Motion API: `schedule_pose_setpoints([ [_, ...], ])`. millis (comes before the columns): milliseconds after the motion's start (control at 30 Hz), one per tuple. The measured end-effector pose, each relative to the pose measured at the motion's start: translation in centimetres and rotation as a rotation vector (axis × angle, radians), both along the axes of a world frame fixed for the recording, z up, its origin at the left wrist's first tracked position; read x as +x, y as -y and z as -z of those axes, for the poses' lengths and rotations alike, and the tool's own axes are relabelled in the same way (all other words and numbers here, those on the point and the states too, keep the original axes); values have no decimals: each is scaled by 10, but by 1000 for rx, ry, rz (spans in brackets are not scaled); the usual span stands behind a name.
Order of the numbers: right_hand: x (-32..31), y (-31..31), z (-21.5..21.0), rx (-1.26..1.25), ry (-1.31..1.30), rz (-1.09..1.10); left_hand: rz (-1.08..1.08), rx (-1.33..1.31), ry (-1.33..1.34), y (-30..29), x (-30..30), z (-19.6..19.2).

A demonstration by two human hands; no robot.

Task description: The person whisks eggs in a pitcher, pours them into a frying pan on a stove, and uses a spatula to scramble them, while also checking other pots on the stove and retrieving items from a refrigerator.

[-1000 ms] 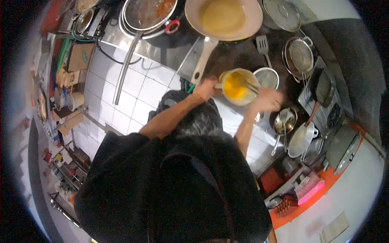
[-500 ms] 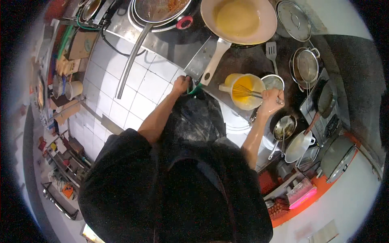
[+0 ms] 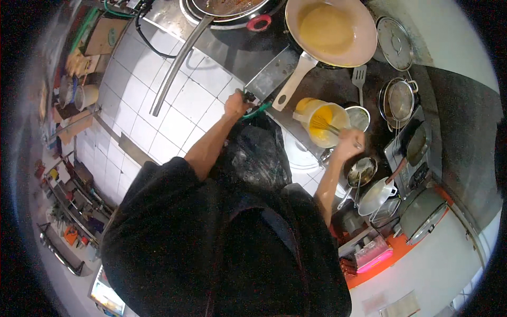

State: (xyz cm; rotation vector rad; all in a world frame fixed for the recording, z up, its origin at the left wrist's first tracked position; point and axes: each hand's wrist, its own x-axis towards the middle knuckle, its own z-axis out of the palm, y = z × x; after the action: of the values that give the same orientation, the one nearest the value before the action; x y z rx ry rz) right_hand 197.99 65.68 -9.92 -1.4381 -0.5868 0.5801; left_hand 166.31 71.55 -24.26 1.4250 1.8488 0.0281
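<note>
My right hand [image 3: 350, 145] is closed round the handle of a wire whisk [image 3: 326, 126]. The whisk's wires dip into yellow liquid in a pale plastic jug [image 3: 323, 138], which stands on the dark worktop. My left hand [image 3: 236, 104] reaches to the cooker's front edge, its fingers closed on a small dark knob [image 3: 249, 97] that they partly hide. Beyond the hands, a pale frying pan [image 3: 364, 31] sits on the cooker with a thin yellowish layer in it. The pan's cream handle [image 3: 297, 82] points back toward me, between my two hands.
A slotted spatula [image 3: 359, 79] lies right of the pan, near a small metal bowl [image 3: 359, 117]. A strainer [image 3: 401, 100] and a white pan [image 3: 375, 196] are farther right. A large pan with a long metal handle [image 3: 179, 66] is at the far left.
The view has shifted slightly, so the cooker and pan sit farther right. My right hand and the whisk have tilted within the jug; my left hand stays at the cooker's edge.
</note>
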Motion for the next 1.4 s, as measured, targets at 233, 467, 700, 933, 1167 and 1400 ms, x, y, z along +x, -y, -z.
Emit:
schedule_pose_setpoints([
  [233,20,8,32,12,138,178,737,230,602,30,56,-154],
  [467,18,10,45,140,-19,369,675,519,473,22,135,-134],
  [700,-13,-10,10,-57,205,277,535,147,400,14,152,-86],
  [933,10,5,36,-317,703,399,495,218,619,7,151,-76],
  [1167,20,-9,-97,159,-24,-14,483,-35,526,1,154,-117],
  [1400,37,-30,-246,348,-67,-310,320,12,720,-28,130,-251],
])
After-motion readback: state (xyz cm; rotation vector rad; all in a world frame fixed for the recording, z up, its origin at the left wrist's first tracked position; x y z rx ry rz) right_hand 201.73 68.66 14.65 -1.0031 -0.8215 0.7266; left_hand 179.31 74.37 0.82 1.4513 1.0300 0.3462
